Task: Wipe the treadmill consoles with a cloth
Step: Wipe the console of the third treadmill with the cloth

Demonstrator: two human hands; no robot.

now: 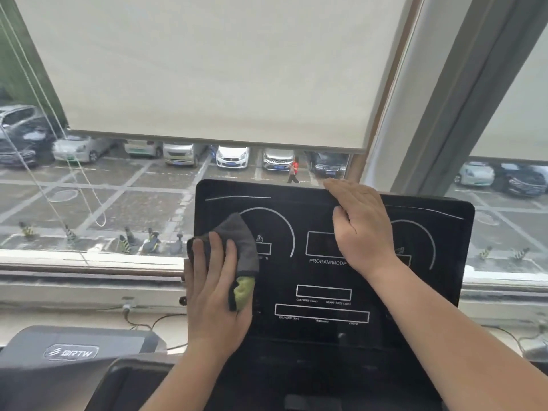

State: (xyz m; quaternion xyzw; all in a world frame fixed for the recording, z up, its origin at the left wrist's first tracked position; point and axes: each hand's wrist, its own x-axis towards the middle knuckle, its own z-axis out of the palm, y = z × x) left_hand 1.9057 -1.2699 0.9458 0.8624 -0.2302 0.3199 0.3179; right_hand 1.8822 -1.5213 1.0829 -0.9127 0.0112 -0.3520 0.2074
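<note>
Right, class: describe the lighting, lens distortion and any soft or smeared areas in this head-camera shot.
Head view: soft, even daylight comes through the window, with no hard shadows on the console. Head view: the wide-angle lens makes the window frame and the blind edges slant rather than stand vertical. Head view: the cars at far left look smeared, the console's smallest labels are soft, and the cloth is fairly sharp.

A wide window (pixel 133 191) fills the far wall ahead of me. A cream roller blind (pixel 207 69) covers its upper part, with thin pull cords (pixel 86 188) hanging at the left. Below the blind, flat daylight shows a paved car park (pixel 124 203) with a row of parked cars (pixel 231 157). A grey window pillar (pixel 462 99) rises at the right. A pale sill (pixel 89 280) runs across nearer me, and a grey machine cover (pixel 71 348) sits near left.
</note>
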